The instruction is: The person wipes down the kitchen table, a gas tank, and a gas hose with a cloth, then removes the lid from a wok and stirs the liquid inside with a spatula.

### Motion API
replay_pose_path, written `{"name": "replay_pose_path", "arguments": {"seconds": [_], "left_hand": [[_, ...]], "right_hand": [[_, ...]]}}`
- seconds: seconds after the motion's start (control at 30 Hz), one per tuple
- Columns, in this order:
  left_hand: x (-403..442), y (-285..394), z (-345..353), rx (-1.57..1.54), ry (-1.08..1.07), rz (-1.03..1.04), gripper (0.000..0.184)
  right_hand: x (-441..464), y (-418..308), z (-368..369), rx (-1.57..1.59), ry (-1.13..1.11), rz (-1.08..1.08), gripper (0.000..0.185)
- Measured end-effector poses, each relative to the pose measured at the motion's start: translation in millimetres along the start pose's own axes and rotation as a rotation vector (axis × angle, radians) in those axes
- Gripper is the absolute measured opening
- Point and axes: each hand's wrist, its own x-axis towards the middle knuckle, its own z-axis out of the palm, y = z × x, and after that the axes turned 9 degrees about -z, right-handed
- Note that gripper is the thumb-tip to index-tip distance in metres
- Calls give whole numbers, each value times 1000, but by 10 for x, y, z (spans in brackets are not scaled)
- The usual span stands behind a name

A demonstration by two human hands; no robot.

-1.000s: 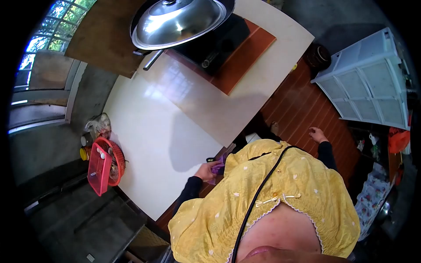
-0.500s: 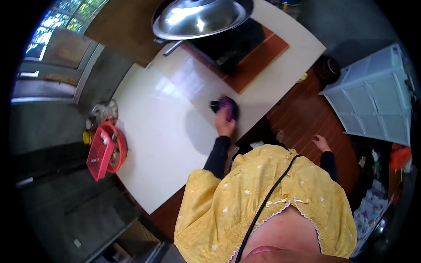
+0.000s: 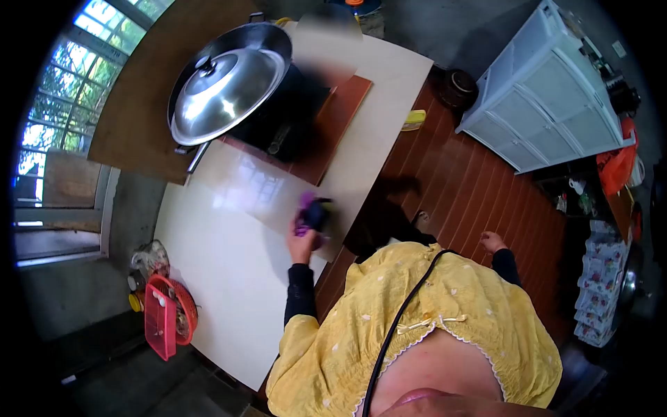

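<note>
My left hand (image 3: 301, 244) is over the white tabletop (image 3: 222, 278), its fingers closed around a purple and dark item (image 3: 314, 214) that is blurred; it looks like bunched cloth or plastic. The item is just below the red-brown board (image 3: 344, 125) under the black cooker (image 3: 278, 142). On the cooker sits a wok with a domed steel lid (image 3: 226, 90). Out over the floor, to the right of my body, is my right hand (image 3: 493, 242), with its fingers slightly curled and no object visible at them.
A red basket (image 3: 184, 309) and pink tray (image 3: 160, 326) sit at the table's left edge beside jars. To the right stand a white drawer cabinet (image 3: 542, 104) and a dark round pot (image 3: 458, 90). A yellow object (image 3: 414, 119) is by the table's right edge.
My left hand has moved from beside my body to over the table with the purple item. The camera view has shifted and turned. My right hand still hangs over the floor.
</note>
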Motion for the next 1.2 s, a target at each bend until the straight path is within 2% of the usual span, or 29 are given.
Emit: {"name": "replay_pose_path", "arguments": {"seconds": [0.03,0.07,0.1,0.13,0.2,0.23,0.3,0.37,0.43,0.5,0.57,0.63,0.67,0.7,0.77,0.8,0.9,0.93,0.97,1.03,1.07,1.1,1.17,1.2], "left_hand": [[96,1,-101,23,184,66,59],[234,-60,-203,178,301,170,62],[366,-186,-239,333,419,276,66],[433,-366,-180,337,409,285,66],[628,-553,21,647,706,364,68],[649,-428,208,646,695,382,68],[508,-206,760,588,544,157,74],[511,-72,1366,807,451,324,74],[485,203,1997,845,279,338,74],[757,84,2563,791,182,620,70],[815,208,3068,689,72,676,64],[557,740,3372,396,-186,241,60],[561,775,3457,105,-321,101,60],[535,796,3421,110,-307,97,60],[434,1021,3262,-224,-434,-160,60],[427,1034,3151,-340,-423,-164,59],[458,1101,2593,-235,-110,-103,59],[546,1051,2438,-167,12,76,57],[665,903,2267,-84,155,156,56],[1043,415,1904,199,517,257,65],[992,405,1915,424,743,221,66],[1131,176,1881,378,759,181,69],[1181,143,2266,746,1014,69,74],[1161,343,2513,798,957,-163,76]], "right_hand": [[-107,-76,-53,94,-38,114,38],[-187,-164,-115,135,-43,165,41],[-203,-181,-158,149,-35,166,41],[-224,-168,-204,162,-32,168,41],[-154,-105,-316,192,-15,167,41],[-63,23,-340,210,6,125,41],[85,358,-380,229,24,95,41],[265,639,-405,157,57,-9,41],[340,891,-462,160,52,-21,39],[328,951,-580,162,38,-30,38],[156,875,-808,388,-10,138,39],[295,1098,-917,329,-14,173,40],[318,1178,-942,268,-14,217,41],[354,1234,-961,265,-27,211,41],[420,1213,-1073,311,-28,210,41],[469,1197,-1105,312,-30,204,41],[653,1267,-1037,414,4,169,39],[737,1324,-971,471,41,102,39],[779,1362,-939,527,79,37,38],[790,1326,-955,500,71,81,35],[796,1309,-972,465,59,118,32],[783,1319,-1016,466,63,122,32],[765,1342,-1070,523,-20,237,40],[780,1316,-1081,522,-12,236,40]]}}
